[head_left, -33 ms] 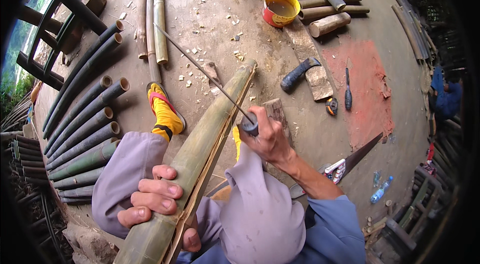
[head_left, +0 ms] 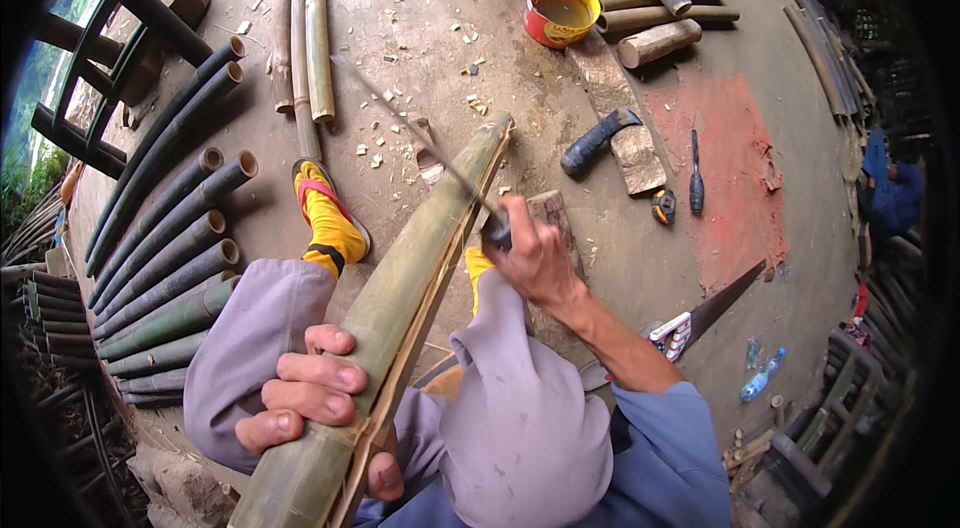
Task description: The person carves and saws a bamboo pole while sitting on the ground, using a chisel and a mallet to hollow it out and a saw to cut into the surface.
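Observation:
A thick bamboo pole slants across my lap, its far end tapering away from me. Along its right side runs a split edge with frayed fibres. My left hand wraps round the near part of the pole, fingers on top and thumb tip showing on the right. My right hand is closed on the dark handle of a long knife, held beside the split edge. Its thin blade crosses over the pole toward the far left and is blurred at the tip.
At left lie several dark bamboo poles. A yellow-and-red tub of liquid, a hatchet, a tape measure, a screwdriver-like tool, a handsaw and a plastic bottle lie rightward. Chips dot the ground.
The knife and my right hand have shifted slightly; the blade is now blurred and its tip sits a little to the right. My left hand and the bamboo pole stay put.

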Motion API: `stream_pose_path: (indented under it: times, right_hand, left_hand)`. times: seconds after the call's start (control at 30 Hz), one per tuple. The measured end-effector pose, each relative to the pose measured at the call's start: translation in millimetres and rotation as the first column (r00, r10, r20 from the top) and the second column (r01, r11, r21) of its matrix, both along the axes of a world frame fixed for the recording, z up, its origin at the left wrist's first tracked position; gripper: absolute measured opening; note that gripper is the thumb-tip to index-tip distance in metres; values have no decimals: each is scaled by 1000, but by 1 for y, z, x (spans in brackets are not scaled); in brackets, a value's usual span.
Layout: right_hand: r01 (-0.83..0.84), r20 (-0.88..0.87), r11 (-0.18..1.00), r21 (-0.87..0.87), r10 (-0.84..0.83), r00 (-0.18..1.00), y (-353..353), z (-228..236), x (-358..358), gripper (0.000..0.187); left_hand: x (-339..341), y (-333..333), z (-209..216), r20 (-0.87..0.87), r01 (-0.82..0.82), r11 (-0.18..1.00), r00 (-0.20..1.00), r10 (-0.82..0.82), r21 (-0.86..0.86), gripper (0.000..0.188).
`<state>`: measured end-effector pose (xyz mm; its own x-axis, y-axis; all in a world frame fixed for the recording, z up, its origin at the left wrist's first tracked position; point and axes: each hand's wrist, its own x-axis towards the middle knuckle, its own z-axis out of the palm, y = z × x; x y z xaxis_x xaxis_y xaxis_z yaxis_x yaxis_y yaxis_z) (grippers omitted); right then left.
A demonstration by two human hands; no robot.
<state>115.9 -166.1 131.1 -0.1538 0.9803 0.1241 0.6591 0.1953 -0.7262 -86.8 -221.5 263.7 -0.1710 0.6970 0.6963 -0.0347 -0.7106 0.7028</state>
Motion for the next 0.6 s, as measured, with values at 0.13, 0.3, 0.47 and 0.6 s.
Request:
stream_pose_path:
  times: [0.13, 0.3, 0.47, 0.6]
  right_hand:
    - [3, 46, 996, -94, 1, 999, -3, 5, -1, 37]
    - [-134, 2, 990, 34, 134, 991, -10, -11, -10, 33]
    - [4, 32, 985, -171, 1, 1000, 32, -64, 15, 33]
    - [-17, 3, 971, -237, 18, 1000, 28, -101, 15, 28]
  left_hand:
    - [3, 2, -2, 129, -129, 984, 981, 145, -126, 61]
    - [-18, -20, 13, 43, -126, 985, 990, 132, -122, 63]
    - [-22, -20, 20, 83, -94, 989, 991, 104, -114, 62]
    - [-62, -13, -4, 139, 27, 990, 990, -8, -141, 48]
